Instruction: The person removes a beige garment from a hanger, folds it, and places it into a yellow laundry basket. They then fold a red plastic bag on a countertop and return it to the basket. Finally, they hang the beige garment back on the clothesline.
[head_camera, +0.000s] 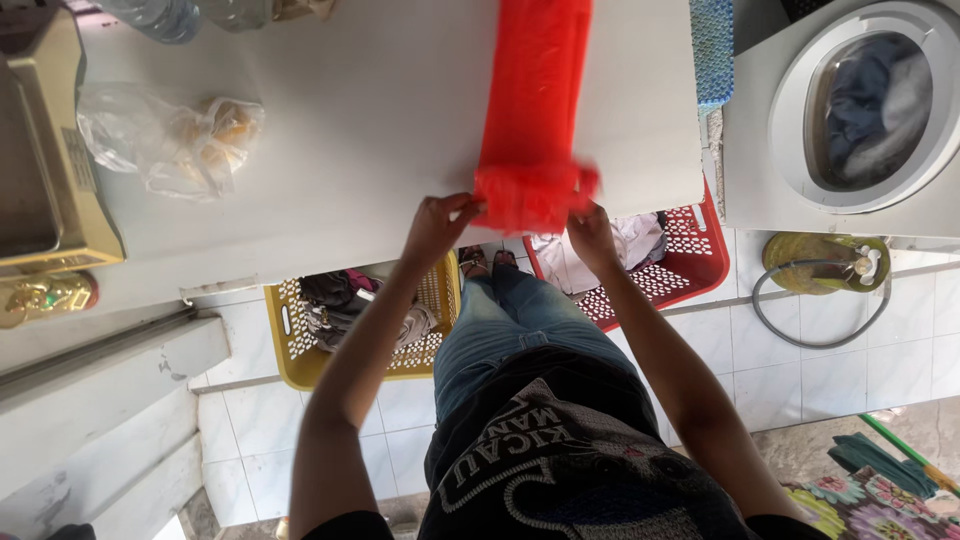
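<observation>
A long strip of red cloth (532, 110) lies flat on the white table (380, 110), running from the far edge of the view down to the table's near edge. Its near end is folded into a thick bunch that sits right at that edge, slightly overhanging it. The left hand (437, 228) grips the bunch's left corner, fingers curled closed on the fabric; the right hand (592, 232) holds the right corner the same way, fingers closed around the cloth. Both wrists hang just off the table edge, over the person's jeans.

To the left of the cloth the tabletop is bare for a wide stretch, up to a crumpled clear plastic bag (170, 140) and a gold-coloured box (50, 160) at the table's left end. To the right only a narrow band of table remains before its right edge, where a blue knitted cloth (712, 50) hangs over the side. Beyond that stands a white washing machine (850, 110) with laundry behind its round door.

Below the table edge, on the tiled floor, a yellow laundry basket (300, 350) sits to the left of the person's legs and a red laundry basket (690, 265) to the right, both holding clothes. A grey hose (810, 320) loops on the tiles further right.
</observation>
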